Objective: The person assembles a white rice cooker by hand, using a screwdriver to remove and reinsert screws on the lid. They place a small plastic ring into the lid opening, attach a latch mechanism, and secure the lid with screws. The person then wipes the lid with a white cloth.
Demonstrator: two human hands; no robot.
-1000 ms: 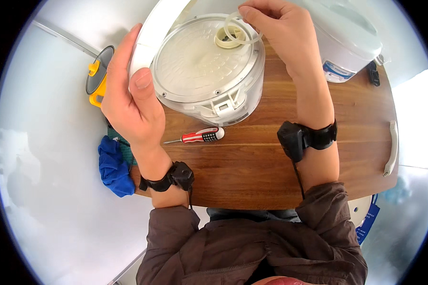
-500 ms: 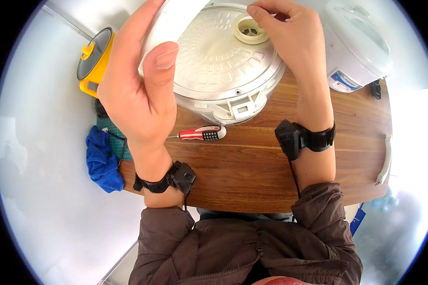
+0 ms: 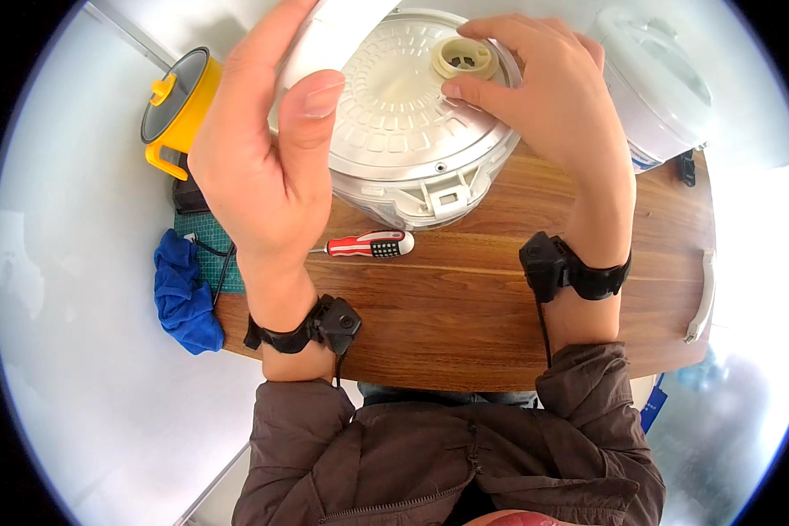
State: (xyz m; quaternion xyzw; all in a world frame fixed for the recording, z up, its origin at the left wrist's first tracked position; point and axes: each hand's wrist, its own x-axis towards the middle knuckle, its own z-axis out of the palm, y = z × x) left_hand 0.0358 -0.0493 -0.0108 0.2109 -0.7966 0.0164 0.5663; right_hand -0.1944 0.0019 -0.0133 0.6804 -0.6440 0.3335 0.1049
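The left hand (image 3: 259, 167) holds a white cover (image 3: 333, 42) between thumb and fingers, top centre. The right hand (image 3: 561, 88), thumb and fingers spread, straddles a cream collar (image 3: 458, 74) on the round lid (image 3: 394, 114), upper centre; a screwdriver (image 3: 368, 244) lies below.

No lettering is legible: a blue-and-white label (image 3: 648, 160) on the white rounded appliance (image 3: 653, 79) at upper right sits partly behind the right wrist (image 3: 600, 206), while pale marks on a blue item (image 3: 653, 408) past the wooden table (image 3: 456, 298) are too small to read
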